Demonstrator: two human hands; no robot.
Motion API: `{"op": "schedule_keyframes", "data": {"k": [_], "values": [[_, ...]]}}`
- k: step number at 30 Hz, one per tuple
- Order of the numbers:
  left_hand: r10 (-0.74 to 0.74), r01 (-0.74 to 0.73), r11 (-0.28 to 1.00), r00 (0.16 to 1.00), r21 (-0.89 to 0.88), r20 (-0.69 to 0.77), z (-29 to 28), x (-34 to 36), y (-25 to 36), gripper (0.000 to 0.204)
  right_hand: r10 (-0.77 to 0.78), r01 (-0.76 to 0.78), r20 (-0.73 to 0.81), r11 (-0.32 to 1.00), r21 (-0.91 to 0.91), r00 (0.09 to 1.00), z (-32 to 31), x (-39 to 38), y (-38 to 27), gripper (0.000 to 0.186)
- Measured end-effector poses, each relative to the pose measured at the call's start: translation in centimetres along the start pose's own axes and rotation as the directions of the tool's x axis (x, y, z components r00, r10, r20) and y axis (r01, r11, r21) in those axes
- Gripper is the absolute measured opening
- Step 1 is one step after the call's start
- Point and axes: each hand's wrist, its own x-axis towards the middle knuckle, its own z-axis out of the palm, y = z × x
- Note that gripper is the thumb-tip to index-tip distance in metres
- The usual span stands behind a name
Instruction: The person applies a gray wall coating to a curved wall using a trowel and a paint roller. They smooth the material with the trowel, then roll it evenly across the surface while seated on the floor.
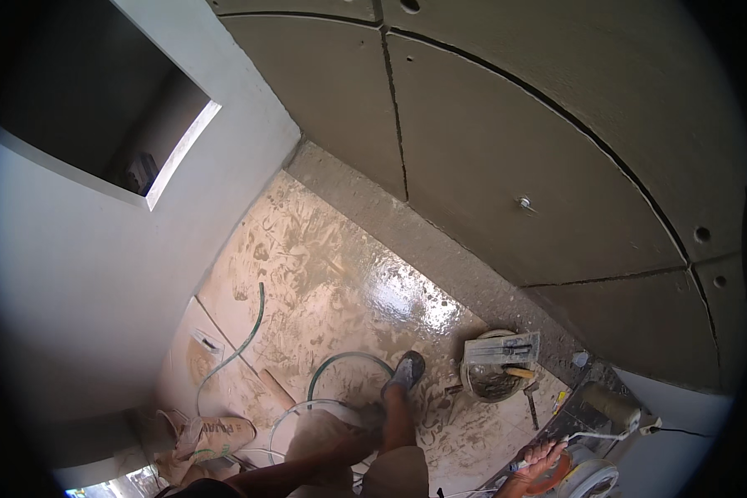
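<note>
My right hand [536, 461] grips the handle of a paint roller [610, 402] at the lower right, beside a white bucket [589, 481] and a round orange item [548, 477]. My left forearm [307, 465] crosses the lower middle toward my legs; the fingers at its far end are too unclear to read. A bucket of grey mortar [490, 382] stands right of my shoe [407, 373], with a flat trowel [502, 349] laid across its top and a wooden handle beside it. A hammer-like tool [533, 402] lies on the floor nearby.
A grey panelled wall [515, 149] with grooves and holes rises ahead. A white wall [91, 266] with an opening is at left. Green hose [249, 332] snakes over the wet, smeared floor [290, 249]. Torn sacks [212, 440] lie lower left, near a rod [275, 388].
</note>
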Motion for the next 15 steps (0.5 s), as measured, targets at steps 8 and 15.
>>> {"op": "schedule_keyframes", "data": {"k": [8, 15], "values": [[-0.271, 0.409, 0.902, 0.785, -0.137, 0.556, -12.8, -2.3, -1.4, 0.056, -0.104, -0.206, -0.516, 0.837, -0.508, 0.850, 1.0, -2.0, 2.6, 0.054], [-0.252, 0.313, 0.949, 0.827, -0.039, 0.502, -18.6, -3.8, -10.9, 0.051, -0.148, 0.145, 0.080, 0.989, 0.042, 0.986, 13.9, -7.8, 13.4, 0.071]]}}
